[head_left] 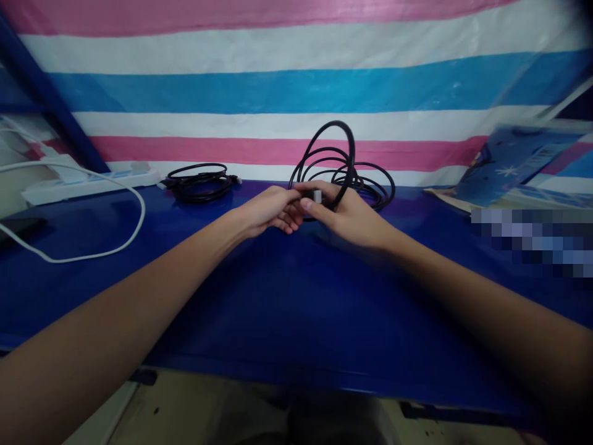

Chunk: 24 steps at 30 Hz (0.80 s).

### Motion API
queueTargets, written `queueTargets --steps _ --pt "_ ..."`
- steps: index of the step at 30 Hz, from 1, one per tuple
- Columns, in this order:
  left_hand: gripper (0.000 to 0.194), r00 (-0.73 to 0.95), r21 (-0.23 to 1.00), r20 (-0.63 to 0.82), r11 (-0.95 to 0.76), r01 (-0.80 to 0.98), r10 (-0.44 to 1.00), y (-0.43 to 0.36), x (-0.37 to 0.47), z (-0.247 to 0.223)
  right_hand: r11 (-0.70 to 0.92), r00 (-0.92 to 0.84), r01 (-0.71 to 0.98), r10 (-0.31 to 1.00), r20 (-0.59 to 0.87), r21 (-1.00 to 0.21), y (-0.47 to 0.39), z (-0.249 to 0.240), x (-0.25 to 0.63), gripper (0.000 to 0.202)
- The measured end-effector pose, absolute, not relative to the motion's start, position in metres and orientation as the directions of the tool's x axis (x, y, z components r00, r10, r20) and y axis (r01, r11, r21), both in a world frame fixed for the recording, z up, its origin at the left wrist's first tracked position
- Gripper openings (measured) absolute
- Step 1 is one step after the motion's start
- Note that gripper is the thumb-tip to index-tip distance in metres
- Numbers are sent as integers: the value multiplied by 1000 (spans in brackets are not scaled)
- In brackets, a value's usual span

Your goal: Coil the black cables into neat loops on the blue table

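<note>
A black cable (351,148) rises in a tall loop from my right hand (354,213), whose thumb and fingers are closed on its end. A pale metal plug (317,196) shows between that thumb and forefinger. Beyond the hand, the rest of the cable lies in loose coils at the back of the blue table (296,309). My left hand (273,210) meets the right fingertips from the left, its fingers curled inward. Whatever it pinches is hidden between the hands.
Left of the hands sits another coiled black cable (204,185). A white power strip (92,185) and a looping white cord (141,216) occupy the left side. On the right stands a blue printed package (509,164). A striped sheet (259,93) hangs behind the table.
</note>
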State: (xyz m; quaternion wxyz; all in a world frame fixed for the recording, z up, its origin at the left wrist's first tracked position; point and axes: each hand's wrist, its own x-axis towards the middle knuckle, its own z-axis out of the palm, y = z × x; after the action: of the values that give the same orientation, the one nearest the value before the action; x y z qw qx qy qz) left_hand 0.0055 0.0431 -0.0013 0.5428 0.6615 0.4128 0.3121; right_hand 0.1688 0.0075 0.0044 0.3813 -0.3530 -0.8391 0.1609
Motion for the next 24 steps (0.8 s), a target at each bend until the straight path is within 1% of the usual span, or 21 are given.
queueTargets --steps 2,4,5,6,8,9,11,14,16,17,18,20,22,24 --pt "24 370 911 132 -260 320 920 45 5 -3 657 -396 432 754 524 -618 11 7 172 28" --pt "24 269 806 313 -404 432 911 47 4 -3 614 -363 322 783 505 -720 15 9 176 27" --pt "25 231 764 382 -446 466 895 48 2 -3 585 -361 251 796 485 -771 17 9 178 26" --pt "27 209 737 428 -474 482 879 48 1 -2 550 -370 178 806 463 -816 18 10 180 25" --pt "30 202 720 467 -503 477 861 49 -1 1 469 -395 56 821 412 -881 18 12 181 24" --pt "29 207 733 464 -504 456 861 49 -1 2 425 -404 13 830 384 -905 17 13 181 23" --pt "29 202 817 397 -445 367 895 49 -1 3 353 -406 -54 847 343 -934 14 15 181 25" --pt "31 253 970 161 -200 138 954 50 -1 4 271 -412 -134 860 302 -953 11 17 178 30" --pt "26 331 999 26 -37 25 943 49 -1 4 216 -416 -167 869 267 -962 11 17 177 31" --pt "22 360 1000 -8 11 -5 933 49 -1 5 191 -411 -171 878 246 -967 12 17 177 31" --pt "18 376 999 -25 35 -20 926 49 -1 5 175 -398 -168 888 229 -970 13 16 178 31" --pt "15 389 999 -16 26 -21 921 48 -2 5 163 -369 -141 907 204 -977 15 15 179 31" --pt "14 408 1000 30 -30 -7 912 48 -2 5 152 -369 -77 914 170 -985 17 15 180 30" --pt "13 453 996 80 -85 -10 888 47 -2 4 163 -373 15 916 145 -987 16 15 181 21"
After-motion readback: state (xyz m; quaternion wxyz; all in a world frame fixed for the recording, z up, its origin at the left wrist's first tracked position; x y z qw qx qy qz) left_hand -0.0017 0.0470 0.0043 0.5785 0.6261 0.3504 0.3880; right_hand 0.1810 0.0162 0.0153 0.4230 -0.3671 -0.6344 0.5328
